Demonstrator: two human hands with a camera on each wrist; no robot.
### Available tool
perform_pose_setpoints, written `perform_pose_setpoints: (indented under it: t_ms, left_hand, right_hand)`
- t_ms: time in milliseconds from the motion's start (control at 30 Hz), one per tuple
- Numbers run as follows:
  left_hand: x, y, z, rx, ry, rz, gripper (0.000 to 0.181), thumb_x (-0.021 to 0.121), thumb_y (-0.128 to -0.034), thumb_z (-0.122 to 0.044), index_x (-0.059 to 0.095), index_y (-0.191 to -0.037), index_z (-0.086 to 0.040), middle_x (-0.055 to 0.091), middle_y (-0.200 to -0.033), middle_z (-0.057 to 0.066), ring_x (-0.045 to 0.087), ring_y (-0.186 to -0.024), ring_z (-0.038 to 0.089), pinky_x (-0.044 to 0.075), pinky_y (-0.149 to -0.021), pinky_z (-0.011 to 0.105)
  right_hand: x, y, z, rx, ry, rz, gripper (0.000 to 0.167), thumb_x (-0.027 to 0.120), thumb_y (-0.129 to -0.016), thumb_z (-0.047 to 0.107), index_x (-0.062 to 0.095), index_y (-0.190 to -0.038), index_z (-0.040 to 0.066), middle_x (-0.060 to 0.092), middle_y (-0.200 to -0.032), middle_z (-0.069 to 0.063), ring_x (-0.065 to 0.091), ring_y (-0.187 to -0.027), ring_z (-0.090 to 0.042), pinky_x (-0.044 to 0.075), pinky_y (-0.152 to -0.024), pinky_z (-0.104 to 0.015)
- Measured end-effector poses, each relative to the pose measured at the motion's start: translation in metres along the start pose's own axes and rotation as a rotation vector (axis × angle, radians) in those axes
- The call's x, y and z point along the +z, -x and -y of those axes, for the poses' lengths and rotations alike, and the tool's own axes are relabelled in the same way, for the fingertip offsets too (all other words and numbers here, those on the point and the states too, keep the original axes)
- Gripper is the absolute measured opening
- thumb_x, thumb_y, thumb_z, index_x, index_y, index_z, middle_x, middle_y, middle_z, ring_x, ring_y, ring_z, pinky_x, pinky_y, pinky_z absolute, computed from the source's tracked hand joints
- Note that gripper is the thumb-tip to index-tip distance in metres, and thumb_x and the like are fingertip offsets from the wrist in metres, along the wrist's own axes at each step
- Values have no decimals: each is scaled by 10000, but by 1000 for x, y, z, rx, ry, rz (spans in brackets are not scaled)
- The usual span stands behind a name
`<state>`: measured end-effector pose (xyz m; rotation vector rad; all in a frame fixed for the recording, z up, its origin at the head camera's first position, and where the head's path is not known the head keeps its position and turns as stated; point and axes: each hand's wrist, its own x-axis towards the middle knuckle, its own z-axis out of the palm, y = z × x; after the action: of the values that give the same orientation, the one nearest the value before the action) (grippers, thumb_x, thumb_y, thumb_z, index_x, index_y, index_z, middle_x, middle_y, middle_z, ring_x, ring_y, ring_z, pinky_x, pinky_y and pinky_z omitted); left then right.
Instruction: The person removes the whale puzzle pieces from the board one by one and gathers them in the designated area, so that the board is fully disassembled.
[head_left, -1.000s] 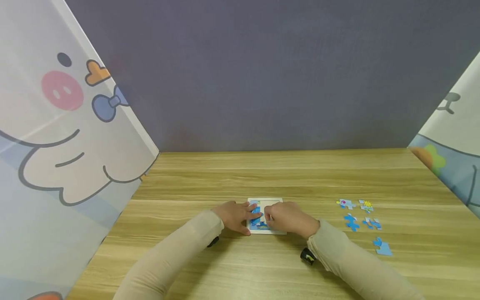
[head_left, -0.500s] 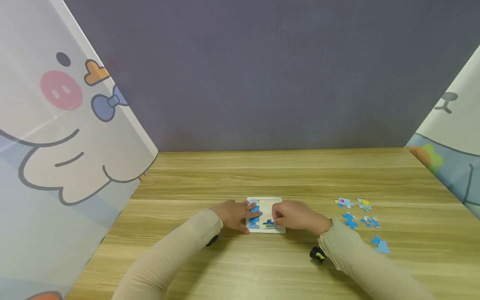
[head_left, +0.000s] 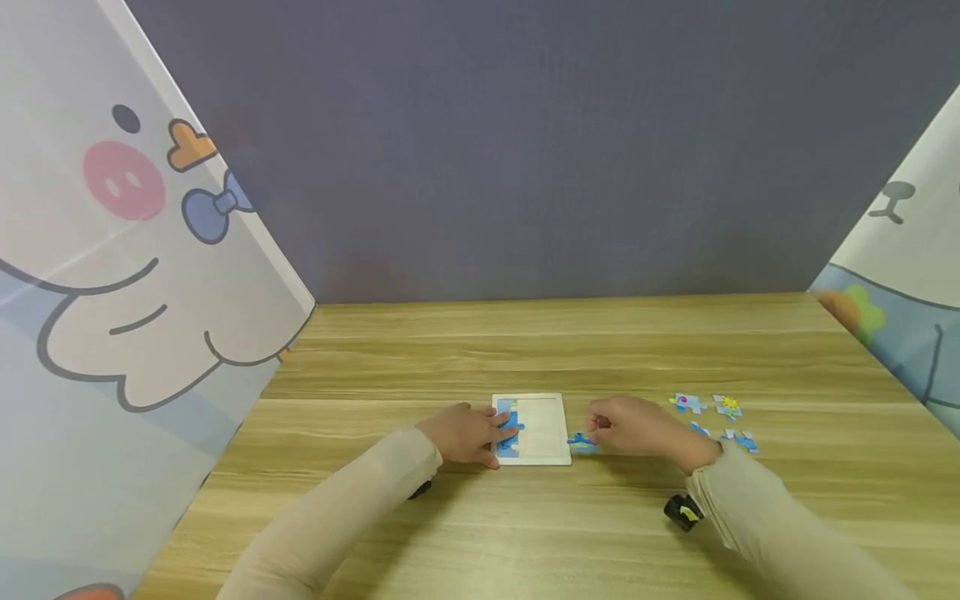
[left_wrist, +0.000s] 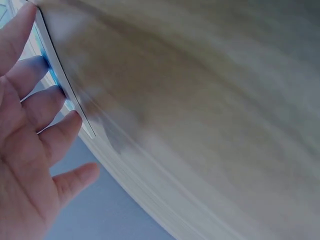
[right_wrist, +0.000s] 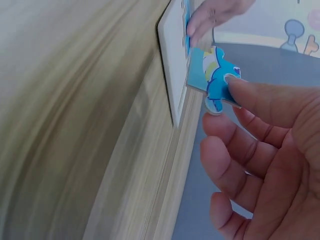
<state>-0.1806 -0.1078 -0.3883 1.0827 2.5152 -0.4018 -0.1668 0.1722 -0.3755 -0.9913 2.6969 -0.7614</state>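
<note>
A white puzzle tray [head_left: 544,429] lies on the table with blue picture pieces [head_left: 508,451] in its left column; the remaining part shows bare backing. My left hand [head_left: 463,433] rests on the tray's left side, fingers spread over those pieces. Its fingertips [left_wrist: 57,92] touch the tray's edge area in the left wrist view. To the right of the tray my right hand [head_left: 637,427] pinches a blue puzzle piece [right_wrist: 217,80] between thumb and fingers. In the right wrist view this piece shows a blue figure with yellow and white, held clear of the tray.
Loose puzzle pieces lie at the right: one with a pink swirl [head_left: 690,403], one with a yellow sun [head_left: 727,406], a blue and white one [head_left: 741,440]. Another blue piece [head_left: 699,427] is partly behind my right wrist. A grey partition [head_left: 562,167] stands behind the table.
My right hand has lifted the puzzle piece from the tray's lower middle and moved right with it, baring the backing. My right forearm now covers a lower-right loose piece. The left hand stays put.
</note>
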Motion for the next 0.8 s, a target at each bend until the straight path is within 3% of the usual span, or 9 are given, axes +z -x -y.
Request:
perform_pose_setpoints:
  t_ms: [300,500,800]
  left_hand:
    - [2,8,-4,73,-114,-87,534,511,-969,-430,435,-1458,-229,409,-1469,-17,427,-1319,139,417,-1011,382]
    - [5,10,-6,126,-202,-174,444,562,-965,-368,527,-1392,-252,493,-1402,-9,504,-1251,129,476,-934,349]
    - [9,9,-7,145,-250,-224,404,617,-934,-341,575,-1336,-341,561,-1324,-65,561,-1182,115,525,-804,283]
  right_hand:
    - [-12,34,-27,46,-153,-24,101,635,-887,57,603,-811,115,475,-657,115,346,-555,-5,322,-503,-221]
    - [-19,59,-51,21,-310,25,45,614,-902,15,625,-864,34,503,-697,112,359,-576,2,349,-502,-221]
    - [-25,85,-73,-19,-326,30,83,579,-894,-56,612,-857,10,566,-793,136,397,-614,13,383,-506,-238]
